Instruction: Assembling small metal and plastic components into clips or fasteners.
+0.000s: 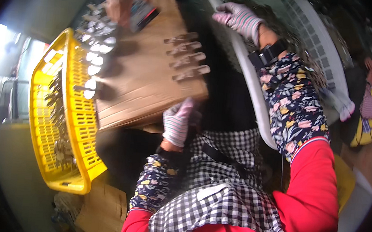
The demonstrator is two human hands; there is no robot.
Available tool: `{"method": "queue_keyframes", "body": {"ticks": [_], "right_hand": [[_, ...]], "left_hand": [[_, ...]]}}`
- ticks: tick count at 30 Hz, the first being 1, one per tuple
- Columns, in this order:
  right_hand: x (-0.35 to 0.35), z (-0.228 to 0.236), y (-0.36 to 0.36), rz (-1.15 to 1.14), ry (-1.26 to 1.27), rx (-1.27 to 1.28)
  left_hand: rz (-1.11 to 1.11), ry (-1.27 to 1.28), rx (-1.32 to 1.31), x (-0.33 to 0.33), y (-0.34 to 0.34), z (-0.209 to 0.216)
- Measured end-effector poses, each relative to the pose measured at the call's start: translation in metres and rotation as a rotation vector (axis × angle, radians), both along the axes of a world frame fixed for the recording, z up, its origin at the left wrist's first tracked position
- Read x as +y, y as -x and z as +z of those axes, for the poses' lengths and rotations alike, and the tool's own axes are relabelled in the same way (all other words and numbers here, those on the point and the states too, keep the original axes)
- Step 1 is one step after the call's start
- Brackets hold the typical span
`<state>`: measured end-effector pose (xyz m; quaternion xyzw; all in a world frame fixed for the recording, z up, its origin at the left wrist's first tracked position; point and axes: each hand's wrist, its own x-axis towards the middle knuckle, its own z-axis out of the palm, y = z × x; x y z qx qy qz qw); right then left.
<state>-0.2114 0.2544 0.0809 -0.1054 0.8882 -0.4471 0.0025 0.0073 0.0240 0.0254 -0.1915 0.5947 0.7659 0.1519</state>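
Observation:
My left hand (177, 122), in a striped knit glove, is at the near edge of a cardboard-topped surface (140, 81). Its fingers are curled and slightly blurred; whatever they may hold is hidden. Farther off to the right, my right hand (240, 21), gloved alike, is over the rim of a large white basket (258, 93). Its fingers are drawn together, and I cannot make out anything in them. Several hinge-like metal pieces (186, 57) with rounded ends lie in a row on the cardboard, between my hands.
Another person's bare hand (116, 4), blurred, is at the far left with a red and black object (142, 15). More shiny metal pieces (94, 59) line the cardboard's left side. A yellow basket (88, 143) holds metal parts. The white basket holds many small metal parts.

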Motion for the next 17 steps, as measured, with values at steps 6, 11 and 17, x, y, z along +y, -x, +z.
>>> {"method": "queue_keyframes", "body": {"ticks": [6, 11, 17], "right_hand": [[0.147, -0.016, -0.069, -0.306, -0.137, -0.445], [0.174, -0.064, -0.13, 0.021, -0.711, -0.55], [0.104, -0.097, -0.101, 0.101, -1.064, -0.673]], "left_hand": [[-0.023, 0.109, 0.06, 0.0, 0.003, -0.003], [-0.026, 0.088, 0.025, 0.003, 0.003, -0.005], [0.0, 0.154, 0.071, -0.009, -0.001, 0.006]]}}
